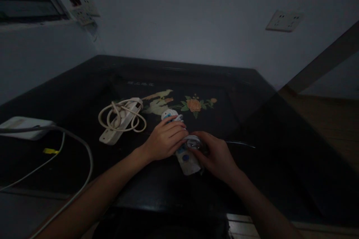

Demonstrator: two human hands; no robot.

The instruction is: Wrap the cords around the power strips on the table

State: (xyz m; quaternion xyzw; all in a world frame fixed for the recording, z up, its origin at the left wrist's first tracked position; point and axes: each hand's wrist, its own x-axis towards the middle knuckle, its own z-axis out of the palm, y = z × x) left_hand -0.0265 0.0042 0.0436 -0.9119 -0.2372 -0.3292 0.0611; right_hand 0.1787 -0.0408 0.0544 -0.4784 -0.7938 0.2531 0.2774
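Note:
A white power strip point(189, 165) with blue socket parts lies at a slant on the dark table point(165, 194). Over its middle my left hand point(166, 139) is laid, fingers close together and curled around it. My right hand point(218, 154) is closed on a loop of white cord point(193, 140) at the strip's right side. What sits inside the loop is too dark to make out. To the left of my hands rests a second white power strip point(120, 123), its cord coiled loosely on top.
At the left lie a white box-like device point(26, 129), a grey cable point(84, 145) and a thin cord with a yellow tag point(51, 151). A bird-and-flower picture decorates the table. Wall sockets point(284, 21) are on the wall behind.

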